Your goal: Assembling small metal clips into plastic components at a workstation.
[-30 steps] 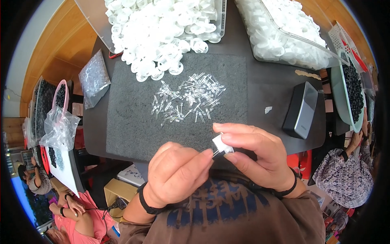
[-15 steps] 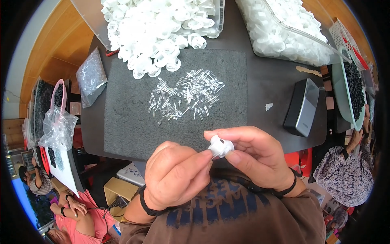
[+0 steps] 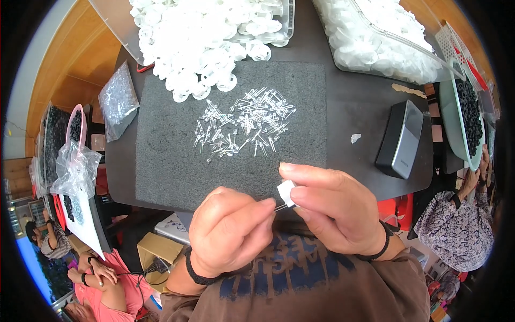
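Note:
Between thumb and fingers my right hand [image 3: 338,206] pinches a small white plastic part [image 3: 286,192], with a pale square face turned outward. Two thin metal leads [image 3: 280,207] run from that part to the fingertips of my left hand [image 3: 233,231], which is closed on them. They look like the leads of a clear LED whose head is hidden by the white part. Beyond my hands, a loose spread of clear LEDs [image 3: 263,115] lies on a dark grey foam mat [image 3: 171,155]. More white plastic parts [image 3: 209,70] spill onto the mat's far edge.
A clear bin [image 3: 292,21] full of white parts stands at the far left, another [image 3: 386,64] at the far right. A black-and-silver box-shaped device [image 3: 399,139] stands right of the mat. A plastic bag [image 3: 119,102] lies left. People sit at both sides.
My right hand has turned the white part, so its square face now shows. The left fingertips have drawn slightly back left, with more of the leads visible.

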`<state>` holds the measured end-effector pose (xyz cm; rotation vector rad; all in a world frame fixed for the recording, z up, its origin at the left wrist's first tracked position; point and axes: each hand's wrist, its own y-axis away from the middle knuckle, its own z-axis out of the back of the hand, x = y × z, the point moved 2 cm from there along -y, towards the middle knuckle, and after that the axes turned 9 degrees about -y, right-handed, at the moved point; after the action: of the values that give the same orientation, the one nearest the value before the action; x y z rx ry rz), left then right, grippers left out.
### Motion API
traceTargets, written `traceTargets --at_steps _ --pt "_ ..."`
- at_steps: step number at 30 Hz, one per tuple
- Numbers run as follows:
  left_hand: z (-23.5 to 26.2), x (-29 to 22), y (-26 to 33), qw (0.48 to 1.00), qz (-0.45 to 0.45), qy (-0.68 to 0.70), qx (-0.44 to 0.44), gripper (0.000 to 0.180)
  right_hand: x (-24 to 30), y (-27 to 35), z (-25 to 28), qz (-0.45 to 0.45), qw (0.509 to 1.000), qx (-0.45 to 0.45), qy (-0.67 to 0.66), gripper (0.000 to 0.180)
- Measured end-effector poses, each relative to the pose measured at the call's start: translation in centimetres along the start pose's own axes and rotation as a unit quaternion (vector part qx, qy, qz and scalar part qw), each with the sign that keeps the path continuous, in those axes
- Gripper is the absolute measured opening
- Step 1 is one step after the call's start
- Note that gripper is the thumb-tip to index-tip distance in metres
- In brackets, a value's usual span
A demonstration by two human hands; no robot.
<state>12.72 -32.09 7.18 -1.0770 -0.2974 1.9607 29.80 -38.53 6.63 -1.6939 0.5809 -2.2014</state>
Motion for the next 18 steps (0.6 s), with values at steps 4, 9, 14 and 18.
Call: traceTargets --at_steps 4,9,14,18 --pt "0.17 0.05 0.15 1.0 -0.017 0.002 -0.007 0.038 0.36 -0.03 -0.08 -0.043 0.999 -0.003 -0.017 0.032" --pt "-0.05 0.0 0.27 1.0 -0.015 -0.008 -0.008 0.038 0.09 0.16 -0.39 -0.044 0.997 -0.007 -0.057 0.033" --pt "-0.17 -0.25 0.33 1.0 -0.005 -0.003 -0.007 0.036 0.18 0.28 -0.27 -0.024 0.999 0.0 -0.027 0.033" --pt "0.15 -0.38 0.21 1.0 -0.008 -0.004 -0.009 0.036 0.12 0.29 -0.23 -0.028 0.999 0.006 -0.045 0.035"
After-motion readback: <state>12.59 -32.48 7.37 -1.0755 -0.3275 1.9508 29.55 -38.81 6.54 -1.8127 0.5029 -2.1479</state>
